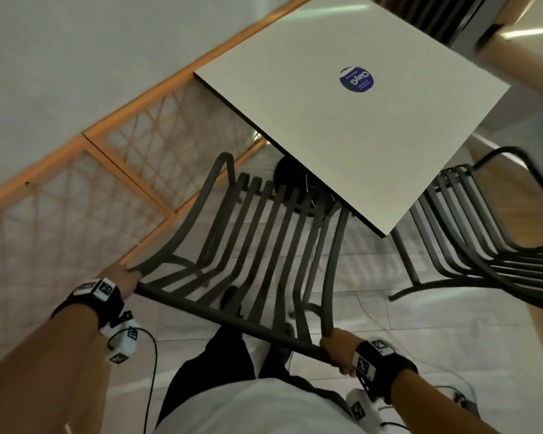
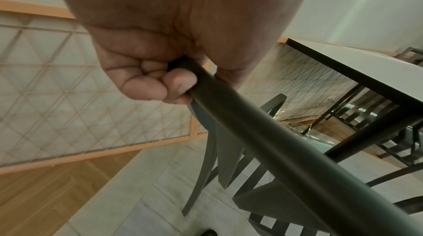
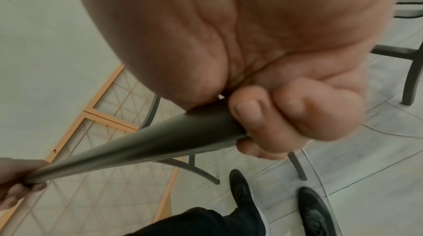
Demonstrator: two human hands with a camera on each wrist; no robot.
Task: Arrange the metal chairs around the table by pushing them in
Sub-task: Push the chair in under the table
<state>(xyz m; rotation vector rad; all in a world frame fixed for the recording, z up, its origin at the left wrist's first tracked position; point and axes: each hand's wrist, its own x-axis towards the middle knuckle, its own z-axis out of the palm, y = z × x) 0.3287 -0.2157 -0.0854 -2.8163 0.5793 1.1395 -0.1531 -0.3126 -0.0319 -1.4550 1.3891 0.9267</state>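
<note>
A dark metal slatted chair [image 1: 264, 245] stands before me, its seat front partly under the near edge of the white square table [image 1: 326, 126]. My left hand [image 1: 123, 277] grips the left end of the chair's top rail [image 2: 263, 140], fingers [image 2: 146, 86] curled round it. My right hand [image 1: 339, 349] grips the right end of the same rail [image 3: 148, 145], fingers [image 3: 249, 113] wrapped over it. A second metal chair [image 1: 483, 239] stands at the table's right side, angled, its seat just under the table corner.
A wood-framed lattice screen [image 1: 76, 198] runs along the left, close to the chair's left side. The table's black round base [image 1: 292, 183] sits on pale floor tiles. A round purple sticker [image 1: 356, 79] lies on the tabletop. My black shoes [image 3: 242, 194] stand behind the chair.
</note>
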